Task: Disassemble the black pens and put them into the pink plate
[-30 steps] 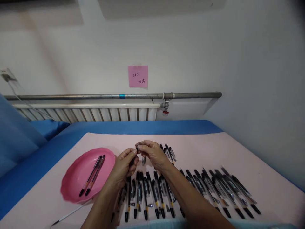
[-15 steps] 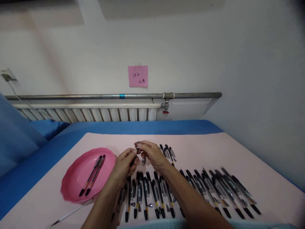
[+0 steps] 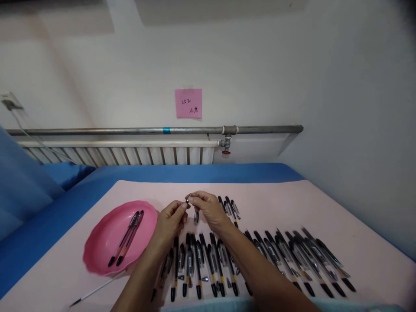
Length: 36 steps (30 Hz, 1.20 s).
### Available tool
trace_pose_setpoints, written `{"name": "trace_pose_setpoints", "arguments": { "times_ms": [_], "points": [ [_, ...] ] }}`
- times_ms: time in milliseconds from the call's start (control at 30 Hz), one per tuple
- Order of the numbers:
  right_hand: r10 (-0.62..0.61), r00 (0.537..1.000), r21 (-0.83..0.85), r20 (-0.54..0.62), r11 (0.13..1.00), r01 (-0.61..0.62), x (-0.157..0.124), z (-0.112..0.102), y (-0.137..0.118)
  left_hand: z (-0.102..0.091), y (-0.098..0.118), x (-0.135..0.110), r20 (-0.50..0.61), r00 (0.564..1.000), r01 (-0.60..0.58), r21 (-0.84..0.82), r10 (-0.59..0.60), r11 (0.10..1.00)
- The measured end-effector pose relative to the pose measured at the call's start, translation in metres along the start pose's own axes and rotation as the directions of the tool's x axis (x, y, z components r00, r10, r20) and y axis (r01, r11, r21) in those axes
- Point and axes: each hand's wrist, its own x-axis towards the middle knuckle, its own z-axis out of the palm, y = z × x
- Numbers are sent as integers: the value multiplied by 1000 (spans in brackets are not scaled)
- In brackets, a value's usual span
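My left hand (image 3: 169,219) is closed around a dark pen (image 3: 187,202), most of it hidden by the fingers; only its end shows above the thumb. Right at that end, my right hand (image 3: 208,210) pinches with thumb and fingertips a small shiny part, too small to make out clearly. Below the fingers a clear pen cap (image 3: 196,218) lies on the pink sheet. Nearer me, partly behind my forearms, lie several disassembled pens (image 3: 199,268) in a row, with caps and small metal cone tips (image 3: 204,279) among them.
To the left a pink scalloped bowl (image 3: 94,234) holds two capped pens (image 3: 130,238). A thin white refill-like stick (image 3: 100,289) lies by its rim. More pen parts (image 3: 305,260) lie to the right, a smaller group (image 3: 230,209) behind. Radiator (image 3: 156,155) and pipe (image 3: 136,131) run along the wall.
My left hand's fingers have curled in slightly and the dark pen shows less below them. The right fingertips have shifted a little at the pen's end. Everything on the sheet is unchanged.
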Motion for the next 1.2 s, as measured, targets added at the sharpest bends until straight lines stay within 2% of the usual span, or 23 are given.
{"name": "trace_pose_setpoints", "arguments": {
  "times_ms": [67, 133, 167, 200, 267, 300, 333, 400, 500, 533, 567, 600, 667, 700, 733, 800, 867, 1000, 1200],
  "points": [
    [-7, 1000, -130, -18, 992, 5, 1, -2, 4, 0, -2, 2, -56, 998, -28, 74, 32, 997],
    [-31, 999, -356, -37, 934, 16, 2, -4, 9, 0, -4, 4, -104, 995, -2, 90, 11, 996],
    [-60, 997, -506, -41, 862, 31, 1, -5, 12, -1, -5, 4, -123, 992, 22, 80, -12, 997],
    [-89, 995, -657, -37, 753, 43, 0, -6, 16, -2, -5, 5, -138, 990, 43, 65, -33, 997],
    [-101, 995, -877, -2, 479, 47, -3, -6, 23, -2, -5, 6, -149, 987, 72, 36, -66, 997],
    [-76, 997, -931, 16, 362, 43, -4, -5, 26, -2, -5, 6, -144, 987, 81, 25, -77, 996],
    [-43, 999, -958, 27, 283, 38, -6, -4, 29, -2, -5, 6, -136, 987, 88, 16, -85, 996],
    [2, 1000, -973, 29, 231, 28, -8, -2, 31, -1, -5, 6, -122, 988, 99, 10, -97, 995],
    [-9, 1000, -969, 18, 247, 20, -6, -2, 29, -1, -6, 6, -121, 987, 105, 23, -102, 994],
    [-25, 1000, -954, -5, 299, 3, -3, -3, 27, -1, -6, 6, -121, 987, 106, 30, -102, 994],
    [-41, 998, -915, -46, 402, -26, 0, -5, 25, -2, -7, 6, -119, 988, 109, 36, -104, 993],
    [-48, 994, -833, -101, 550, -58, 3, -7, 22, -2, -8, 7, -114, 988, 111, 43, -106, 993],
    [-23, 974, -502, -224, 859, -95, 9, -10, 18, -2, -9, 7, -96, 989, 118, 65, -111, 991],
    [0, 963, -299, -269, 951, -83, 11, -11, 16, -2, -9, 7, -82, 990, 120, 80, -113, 990],
    [17, 956, -132, -293, 990, -58, 12, -12, 15, -2, -10, 7, -67, 991, 120, 99, -114, 988],
    [28, 950, 71, -310, 997, -6, 14, -12, 13, -1, -10, 7, -46, 993, 118, 138, -113, 983],
    [34, 957, 135, -290, 991, 5, 13, -11, 11, 0, -9, 6, -37, 993, 117, 159, -112, 980],
    [17, 969, 73, -248, 997, 1, 10, -10, 8, -2, -8, 6, -20, 994, 108, 163, -106, 981],
    [-83, 960, -46, -266, 996, 73, 10, -11, 8, -4, -12, 8, -11, 996, 93, 182, -92, 979]
  ]
}}
